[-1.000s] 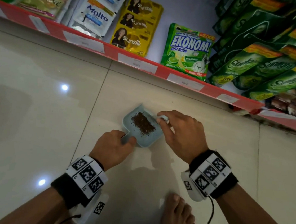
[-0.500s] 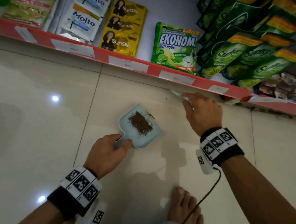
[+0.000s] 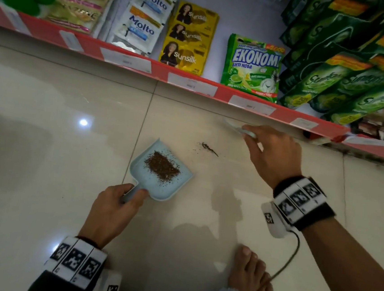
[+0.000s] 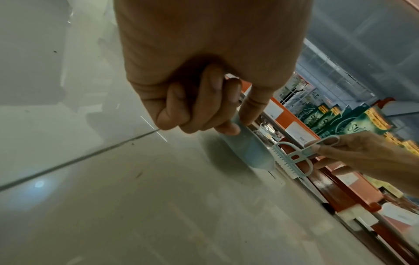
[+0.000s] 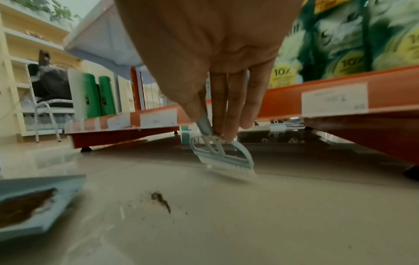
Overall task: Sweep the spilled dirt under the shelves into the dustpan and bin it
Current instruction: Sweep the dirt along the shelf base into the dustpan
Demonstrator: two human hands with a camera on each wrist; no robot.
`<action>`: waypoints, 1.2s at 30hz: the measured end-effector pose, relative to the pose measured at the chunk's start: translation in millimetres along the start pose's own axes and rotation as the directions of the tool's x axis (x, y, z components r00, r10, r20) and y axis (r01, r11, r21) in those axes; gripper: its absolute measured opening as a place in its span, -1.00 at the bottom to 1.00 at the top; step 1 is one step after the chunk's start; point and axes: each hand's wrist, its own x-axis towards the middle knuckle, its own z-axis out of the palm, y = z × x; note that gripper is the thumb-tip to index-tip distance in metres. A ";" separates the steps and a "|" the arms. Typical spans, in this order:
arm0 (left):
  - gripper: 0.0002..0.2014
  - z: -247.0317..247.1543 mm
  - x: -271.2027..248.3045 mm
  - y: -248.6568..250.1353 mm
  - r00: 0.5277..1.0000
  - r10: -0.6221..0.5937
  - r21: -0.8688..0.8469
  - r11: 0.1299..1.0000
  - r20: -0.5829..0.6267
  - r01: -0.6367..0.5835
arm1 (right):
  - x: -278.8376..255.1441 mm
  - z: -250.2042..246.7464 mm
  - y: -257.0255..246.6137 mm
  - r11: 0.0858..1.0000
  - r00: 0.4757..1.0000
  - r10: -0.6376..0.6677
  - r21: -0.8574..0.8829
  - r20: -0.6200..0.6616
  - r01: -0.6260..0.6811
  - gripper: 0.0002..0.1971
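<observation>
A light blue dustpan point(image 3: 140, 180) lies on the floor tile with a heap of brown dirt point(image 3: 162, 166) in it. My left hand point(image 3: 116, 205) grips its handle; the fingers curl round the handle point(image 4: 235, 123) in the left wrist view. A thin streak of loose dirt point(image 3: 209, 148) lies on the floor right of the pan's mouth, also seen as dirt point(image 5: 162, 199) in the right wrist view. My right hand point(image 3: 272, 153) pinches the handle of a small pale brush point(image 5: 223, 157), whose bristles touch the floor near the shelf's lower edge.
A red-edged bottom shelf point(image 3: 192, 84) runs across the back, stocked with sachets and green detergent packs point(image 3: 252, 66). A low dark gap under the shelf point(image 5: 294, 141) shows behind the brush. My bare foot point(image 3: 249, 277) stands below the right arm, with a cable point(image 3: 285, 264) hanging from the wrist.
My right hand has moved with the brush from the pan's mouth up and right to the shelf's edge. A streak of dirt now shows on the floor. The left hand keeps holding the pan.
</observation>
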 end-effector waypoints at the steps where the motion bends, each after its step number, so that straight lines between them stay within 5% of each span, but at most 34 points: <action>1: -0.41 -0.5 -1.0 -1.6 1.000 -0.001 -0.010 1.000 0.006 0.001 | 7.2 4.8 -0.8 1.000 1.000 0.013 -0.014 0.026 -0.012 -0.73; 7: -0.51 -9.9 -0.5 -5.3 1.000 0.019 0.018 1.000 0.022 -0.020 | 0.2 21.6 -13.0 0.950 0.920 -0.311 0.110 0.237 0.293 -0.71; 10: -0.57 -17.8 2.4 -5.8 0.999 0.028 0.039 0.999 0.020 -0.029 | -17.1 12.8 -11.6 0.932 0.919 -0.355 0.145 0.175 0.332 -0.73; 15: -0.65 -24.2 6.6 -6.0 0.999 0.047 0.032 0.998 -0.008 -0.047 | -7.8 -2.1 -22.4 0.938 0.990 -0.144 0.318 -0.008 0.139 -0.73; 19: -0.68 -26.6 6.2 -5.1 0.998 0.059 0.041 0.997 0.012 -0.060 | 6.2 9.5 -46.5 0.814 0.997 -0.072 0.580 0.030 0.042 -0.81; 21: -0.67 -28.4 6.5 -5.4 0.997 0.066 0.033 0.997 0.028 -0.067 | 8.1 21.4 -57.4 0.730 0.988 -0.041 0.679 0.150 -0.073 -0.84; 25: -0.58 -32.9 6.4 -5.5 0.997 0.068 0.006 0.998 0.042 -0.069 | 8.0 42.0 -54.9 0.707 0.936 -0.011 0.665 0.351 -0.241 -0.85; 30: -0.62 -31.9 7.3 -3.4 0.998 0.050 0.004 0.999 0.031 -0.050 | 17.1 35.5 -17.2 0.788 0.972 0.069 0.585 0.224 -0.191 -0.87; 36: -0.60 -25.4 10.5 9.1 0.995 0.073 -0.025 0.997 0.067 -0.071 | 25.9 15.5 10.8 0.703 0.954 0.185 0.647 0.234 -0.295 -0.82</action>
